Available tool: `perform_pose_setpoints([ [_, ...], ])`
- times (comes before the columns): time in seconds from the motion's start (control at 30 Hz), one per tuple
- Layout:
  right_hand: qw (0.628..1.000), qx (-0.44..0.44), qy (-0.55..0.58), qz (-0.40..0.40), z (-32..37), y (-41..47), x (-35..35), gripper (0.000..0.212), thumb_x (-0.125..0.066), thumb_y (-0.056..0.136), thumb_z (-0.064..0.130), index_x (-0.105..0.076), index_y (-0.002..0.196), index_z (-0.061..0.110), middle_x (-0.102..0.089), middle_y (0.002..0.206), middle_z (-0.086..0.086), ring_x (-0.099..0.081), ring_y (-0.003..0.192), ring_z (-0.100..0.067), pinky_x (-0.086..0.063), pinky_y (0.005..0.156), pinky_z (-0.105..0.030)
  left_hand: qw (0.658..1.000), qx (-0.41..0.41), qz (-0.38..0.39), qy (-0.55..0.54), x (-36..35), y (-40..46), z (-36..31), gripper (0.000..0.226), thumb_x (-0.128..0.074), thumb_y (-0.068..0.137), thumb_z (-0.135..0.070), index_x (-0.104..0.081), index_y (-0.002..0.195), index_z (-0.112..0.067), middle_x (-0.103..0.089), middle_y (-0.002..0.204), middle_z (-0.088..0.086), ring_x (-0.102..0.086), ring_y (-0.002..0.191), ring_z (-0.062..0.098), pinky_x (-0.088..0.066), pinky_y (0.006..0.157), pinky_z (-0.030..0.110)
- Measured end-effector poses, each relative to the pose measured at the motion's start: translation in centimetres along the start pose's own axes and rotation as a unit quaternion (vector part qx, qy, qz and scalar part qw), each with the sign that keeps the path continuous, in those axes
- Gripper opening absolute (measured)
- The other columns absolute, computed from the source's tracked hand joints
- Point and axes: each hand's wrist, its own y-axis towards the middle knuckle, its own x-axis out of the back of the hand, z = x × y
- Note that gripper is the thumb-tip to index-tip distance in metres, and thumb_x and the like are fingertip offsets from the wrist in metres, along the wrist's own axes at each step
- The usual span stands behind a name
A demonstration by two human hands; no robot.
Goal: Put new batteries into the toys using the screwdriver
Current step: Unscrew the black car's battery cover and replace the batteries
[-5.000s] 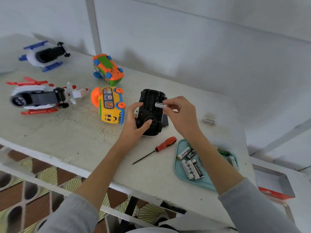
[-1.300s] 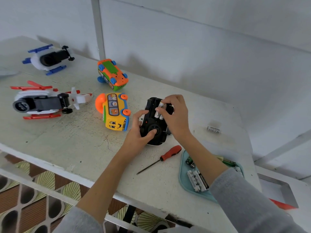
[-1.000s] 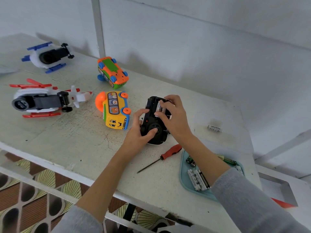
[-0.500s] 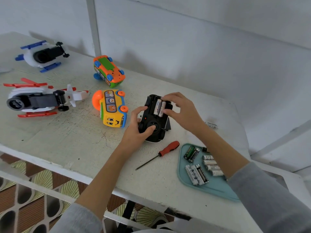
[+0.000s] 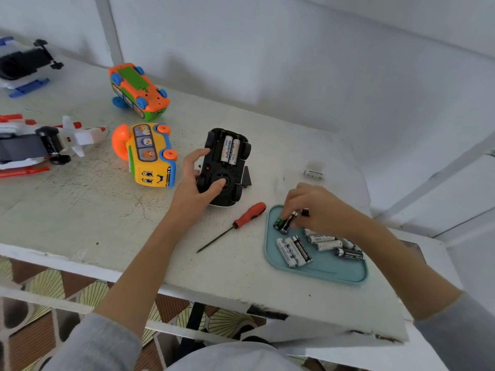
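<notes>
Left hand gripping an upturned black plastic toy car on a worn white tabletop, thumb pressed on its underside, fingers wrapped round its left flank. Two white cylindrical batteries seated side by side in the car's open compartment. Right hand over the far end of a shallow teal rectangular tray, fingertips pinching a dark green battery. More loose batteries, white and dark, scattered in that tray. Red-handled screwdriver with thin dark shaft lying untouched between car and tray. Single white battery alone, farther back on the table. Left of the car, a yellow toy bus with orange wheels; behind it an orange and green toy car. White and red toy plane at far left; white and blue toy plane in the far corner.
</notes>
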Motion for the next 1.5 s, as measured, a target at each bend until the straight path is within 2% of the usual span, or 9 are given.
perform_pose_setpoints([
  [0.2, 1.0, -0.018, -0.009, 0.024, 0.4, -0.4, -1.0, 0.022, -0.074, 0.072, 0.004, -0.072, 0.091, 0.013, -0.058, 0.095, 0.002, -0.047, 0.089, -0.012, -0.043, 0.08, -0.035, 1.0, -0.016, -0.001, 0.008, -0.2, -0.2, -0.4, 0.058, -0.06, 0.09, -0.002, -0.032, 0.13, -0.034, -0.056, 0.11, -0.014, -0.065, 0.097, 0.012, -0.057, 0.083, 0.039],
  [0.47, 0.999, -0.029, 0.015, 0.023, 0.1, -0.5, -1.3, 0.02, -0.072, 0.074, 0.005, -0.071, 0.092, 0.014, -0.05, 0.091, 0.008, -0.044, 0.087, -0.007, -0.041, 0.08, -0.029, 1.0, -0.007, -0.003, 0.009, -0.1, -0.1, -0.3, 0.058, -0.06, 0.09, -0.003, -0.032, 0.13, -0.033, -0.059, 0.11, -0.006, -0.066, 0.096, 0.013, -0.058, 0.082, 0.04],
  [0.63, 0.994, -0.004, 0.095, -0.06, 0.9, -0.2, -0.4, 0.023, -0.065, 0.083, 0.006, -0.065, 0.104, 0.018, -0.059, 0.09, 0.011, -0.05, 0.079, 0.002, -0.038, 0.071, -0.008, 1.0, -0.002, -0.007, 0.006, -0.1, 0.0, -0.2, 0.058, -0.061, 0.09, -0.004, -0.033, 0.131, -0.033, -0.06, 0.109, -0.002, -0.066, 0.095, 0.012, -0.058, 0.083, 0.04],
  [0.8, 0.969, -0.015, 0.184, -0.165, 2.4, 1.6, 0.7, 0.024, -0.055, 0.089, 0.003, -0.059, 0.1, 0.024, -0.061, 0.096, 0.001, -0.059, 0.081, -0.008, -0.049, 0.075, -0.018, 1.0, 0.003, -0.008, 0.004, -0.1, 0.0, 0.0, 0.058, -0.061, 0.09, -0.006, -0.035, 0.131, -0.036, -0.061, 0.113, 0.005, -0.066, 0.097, 0.017, -0.058, 0.082, 0.042],
  [0.97, 0.936, -0.033, 0.257, -0.24, 4.2, 4.9, 1.1, 0.023, -0.067, 0.082, 0.006, -0.057, 0.095, 0.021, -0.06, 0.083, 0.002, -0.058, 0.064, -0.012, -0.052, 0.053, -0.023, 1.0, -0.003, -0.011, 0.004, -0.1, 0.0, 0.0, 0.058, -0.062, 0.089, -0.006, -0.036, 0.129, -0.039, -0.062, 0.113, 0.011, -0.067, 0.095, 0.019, -0.059, 0.078, 0.037],
  [1.1, 0.904, -0.041, 0.282, -0.32, 5.1, 7.9, 0.7, 0.014, -0.072, 0.076, 0.006, -0.063, 0.077, 0.017, -0.062, 0.076, 0.008, -0.058, 0.065, -0.004, -0.051, 0.063, -0.02, 1.0, 0.0, -0.012, 0.002, -0.1, -0.1, -0.1, 0.057, -0.062, 0.089, -0.007, -0.036, 0.129, -0.039, -0.062, 0.112, 0.01, -0.068, 0.094, 0.019, -0.059, 0.076, 0.035],
  [1.3, 0.921, -0.076, 0.227, -0.307, 5.1, 10.7, 0.6, 0.023, -0.058, 0.085, 0.0, -0.07, 0.102, 0.009, -0.057, 0.092, 0.0, -0.055, 0.078, -0.007, -0.044, 0.076, -0.009, 1.0, 0.004, -0.002, 0.002, -0.1, 0.1, 0.1, 0.05, -0.059, 0.094, -0.018, -0.032, 0.128, -0.043, -0.061, 0.116, 0.011, -0.068, 0.096, 0.018, -0.057, 0.082, 0.034],
  [1.43, 0.919, -0.059, 0.211, -0.328, 5.5, 10.9, 0.0, 0.018, -0.064, 0.079, -0.003, -0.069, 0.096, 0.003, -0.062, 0.091, -0.008, -0.055, 0.075, -0.01, -0.044, 0.073, -0.01, 1.0, 0.003, 0.005, -0.007, 0.0, 0.1, 0.1, 0.049, -0.056, 0.086, -0.035, -0.032, 0.127, -0.046, -0.063, 0.108, 0.008, -0.068, 0.095, 0.019, -0.054, 0.088, 0.043],
  [1.5, 0.922, -0.047, 0.206, -0.325, 5.7, 11.0, -0.4, 0.016, -0.067, 0.076, -0.001, -0.068, 0.093, 0.002, -0.062, 0.09, -0.009, -0.058, 0.077, -0.016, -0.049, 0.077, -0.021, 1.0, 0.001, 0.011, -0.022, 0.0, 0.1, 0.1, 0.049, -0.055, 0.085, -0.032, -0.033, 0.127, -0.045, -0.062, 0.106, 0.008, -0.068, 0.094, 0.019, -0.054, 0.089, 0.042],
])
